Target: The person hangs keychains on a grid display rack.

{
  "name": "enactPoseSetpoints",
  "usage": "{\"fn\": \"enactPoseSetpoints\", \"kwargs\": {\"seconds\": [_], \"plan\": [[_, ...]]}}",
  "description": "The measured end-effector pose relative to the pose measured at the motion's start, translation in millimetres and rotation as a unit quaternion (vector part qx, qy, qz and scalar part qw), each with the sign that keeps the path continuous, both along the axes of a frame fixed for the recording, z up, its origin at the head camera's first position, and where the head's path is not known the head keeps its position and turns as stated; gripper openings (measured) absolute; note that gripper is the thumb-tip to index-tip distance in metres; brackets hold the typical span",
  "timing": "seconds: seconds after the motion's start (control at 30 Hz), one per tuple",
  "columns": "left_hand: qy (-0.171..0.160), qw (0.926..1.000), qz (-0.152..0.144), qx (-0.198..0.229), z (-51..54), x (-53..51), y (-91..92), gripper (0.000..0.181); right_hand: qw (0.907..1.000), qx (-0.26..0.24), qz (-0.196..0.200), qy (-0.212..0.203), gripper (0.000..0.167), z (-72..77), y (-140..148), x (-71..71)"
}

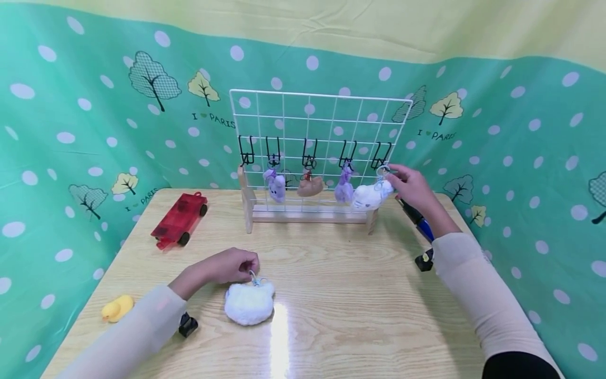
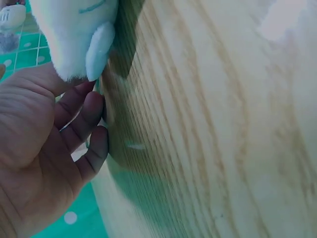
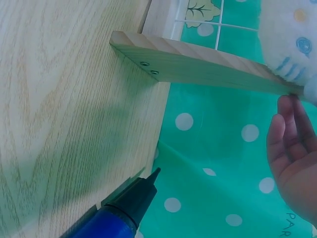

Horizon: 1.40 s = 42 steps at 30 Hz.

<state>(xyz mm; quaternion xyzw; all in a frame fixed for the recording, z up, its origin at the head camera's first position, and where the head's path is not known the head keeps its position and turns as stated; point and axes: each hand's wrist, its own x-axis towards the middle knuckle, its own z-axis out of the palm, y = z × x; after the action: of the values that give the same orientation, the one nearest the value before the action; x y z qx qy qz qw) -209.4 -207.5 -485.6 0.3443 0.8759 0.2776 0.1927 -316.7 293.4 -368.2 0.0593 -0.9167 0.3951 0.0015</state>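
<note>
A white plush keychain (image 1: 371,196) with a cat-like face is at the rightmost black hook (image 1: 380,160) of a white wire rack. My right hand (image 1: 413,188) pinches its ring at that hook; whether the ring sits on the hook cannot be told. In the right wrist view the plush (image 3: 290,39) partly hides the fingertips of the hand (image 3: 294,163). Down on the table lies a second white plush keychain (image 1: 249,303), its back side up. My left hand (image 1: 232,265) pinches the ring at its top. In the left wrist view that plush (image 2: 74,34) covers part of the hand (image 2: 44,144).
The wire rack (image 1: 322,97) on wooden feet also bears two purple plush keychains (image 1: 276,185) and a brown one (image 1: 310,186). Around it on the table (image 1: 345,295) are a red toy car (image 1: 181,220), a yellow duck (image 1: 118,308) and a blue-and-black pen-like tool (image 1: 416,217).
</note>
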Motion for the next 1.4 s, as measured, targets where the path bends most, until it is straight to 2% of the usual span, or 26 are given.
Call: {"fn": "enactPoseSetpoints", "kwargs": {"seconds": [0.23, 0.53, 0.8, 0.93, 1.1, 1.4], "plan": [[-0.008, 0.9999, 0.014, -0.002, 5.0, 3.5, -6.7, 0.014, 1.0, -0.005, 0.003, 0.001, 0.058, 1.5, -3, -1.0], [0.034, 0.9982, 0.025, 0.043, 15.9, 3.5, -15.7, 0.012, 0.9998, -0.017, 0.005, -0.005, 0.057, 6.1, -3, 0.2], [0.022, 0.9962, 0.047, 0.069, 32.6, 4.4, -17.3, 0.014, 0.9997, -0.022, 0.001, -0.008, 0.057, 5.6, -3, -0.6], [0.022, 0.9922, 0.069, 0.101, 40.8, 1.9, -17.0, 0.015, 0.9997, -0.022, 0.002, -0.008, 0.058, 5.4, -2, -1.3], [0.021, 0.9856, 0.098, 0.136, 46.0, -1.5, -14.8, 0.015, 0.9999, -0.012, 0.002, -0.005, 0.059, 4.9, -1, -1.0], [0.015, 0.9742, 0.168, 0.15, 58.6, -3.4, -10.2, 0.019, 1.0, -0.007, 0.002, -0.004, 0.058, 0.9, -1, 0.2]]}}
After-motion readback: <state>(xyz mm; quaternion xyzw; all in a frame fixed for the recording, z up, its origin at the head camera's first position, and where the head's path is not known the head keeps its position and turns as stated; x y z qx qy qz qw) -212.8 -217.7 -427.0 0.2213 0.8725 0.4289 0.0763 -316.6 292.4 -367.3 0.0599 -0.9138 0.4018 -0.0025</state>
